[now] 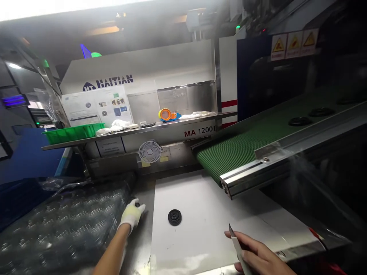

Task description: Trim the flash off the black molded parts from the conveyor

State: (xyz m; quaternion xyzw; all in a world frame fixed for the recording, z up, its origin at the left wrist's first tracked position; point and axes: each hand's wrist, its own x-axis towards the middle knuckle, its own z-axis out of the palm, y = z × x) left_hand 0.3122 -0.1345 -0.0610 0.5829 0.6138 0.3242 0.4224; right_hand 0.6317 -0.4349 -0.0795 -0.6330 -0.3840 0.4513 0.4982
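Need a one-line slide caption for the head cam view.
Left gloved hand beside a black round molded part on white sheet; right hand holds utility knife below green conveyor belt.

The left hand [132, 214] wears a white glove tinged yellow at the fingertips, and the utility knife [238, 244] in the right hand [259, 254] shows a pale handle and grey blade. The round moulded part [174, 217] on the white sheet [197, 244] is black, the conveyor belt [237, 149] is green with fine ribbing, and the tray [73, 133] is bright green. The plastic sheeting [57, 225] has a dark mottled pattern with silvery flecks, and the white panel [228, 76] carries red stripes.
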